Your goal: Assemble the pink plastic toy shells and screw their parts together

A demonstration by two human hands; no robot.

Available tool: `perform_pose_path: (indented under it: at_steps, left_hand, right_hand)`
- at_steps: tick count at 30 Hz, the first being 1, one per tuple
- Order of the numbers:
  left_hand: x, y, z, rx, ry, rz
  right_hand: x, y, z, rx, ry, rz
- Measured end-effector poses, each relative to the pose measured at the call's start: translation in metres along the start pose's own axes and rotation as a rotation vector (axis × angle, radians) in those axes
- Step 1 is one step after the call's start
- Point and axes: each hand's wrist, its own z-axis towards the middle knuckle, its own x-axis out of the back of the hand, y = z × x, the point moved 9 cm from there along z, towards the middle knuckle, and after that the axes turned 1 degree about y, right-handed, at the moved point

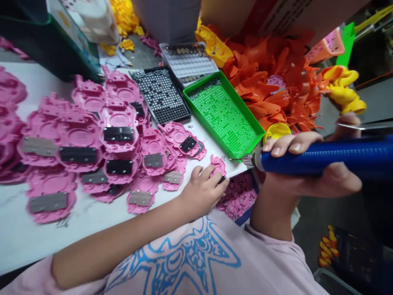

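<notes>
My right hand [307,164] is wrapped round a blue electric screwdriver [325,157], which lies nearly level with its bit pointing left. The bit tip is at the near corner of a green screw tray [225,119], which has screws in many of its holes. At the table's edge, my left hand [204,186] has its fingers closed over a small pink plastic housing [217,164]. A dark piece shows under those fingertips; most of that housing is hidden by the hand. Finished-looking pink housings [153,149] with screwed-on black or grey plates lie in heaps to the left.
A black screw tray [162,96] and a white tray [188,61] of round pieces stand behind. Orange plastic parts [260,86] are piled at the right. Below the table edge is a bin of small pink parts [238,196]. A dark green bin [46,45] stands back left.
</notes>
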Motion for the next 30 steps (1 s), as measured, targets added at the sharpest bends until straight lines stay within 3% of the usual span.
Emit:
perform_pose_path:
  at_steps: [6, 10, 30]
  left_hand:
    - [0.0, 0.0, -0.001, -0.006, -0.003, 0.017]
    - [0.003, 0.001, -0.001, -0.018, 0.014, 0.024]
    - [0.002, 0.001, -0.001, -0.008, 0.018, 0.037]
  right_hand:
    - [-0.016, 0.04, -0.02, -0.149, -0.061, 0.066]
    - [-0.017, 0.054, -0.023, -0.176, -0.039, 0.077]
    - [-0.018, 0.062, -0.026, -0.265, -0.037, 0.07]
